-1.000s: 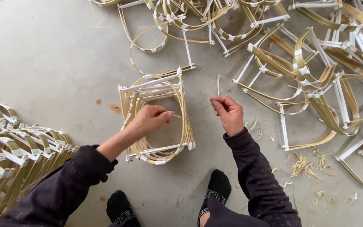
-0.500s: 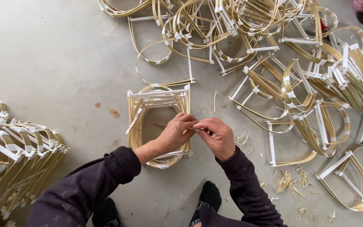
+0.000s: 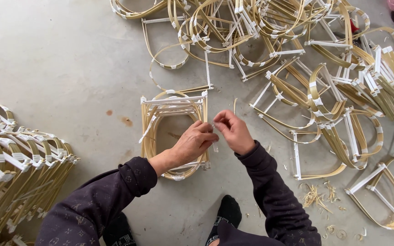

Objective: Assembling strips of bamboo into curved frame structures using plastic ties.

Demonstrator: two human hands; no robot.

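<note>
Grey concrete floor (image 3: 60,59), smooth and faintly stained, fills the frame. In the centre lies a small stack of bent bamboo frames (image 3: 172,114), pale yellow strips bound with white tape at the corners. Over its right edge the left hand (image 3: 194,143) and right hand (image 3: 233,132) meet, fingertips pinched shut on something small and pale between them (too tiny to name). A tangled heap of loose frames (image 3: 306,59) sprawls across the upper right; a neat packed pile of frames (image 3: 19,164) sits at the left edge. Bamboo shavings (image 3: 315,196) litter the lower right.
</note>
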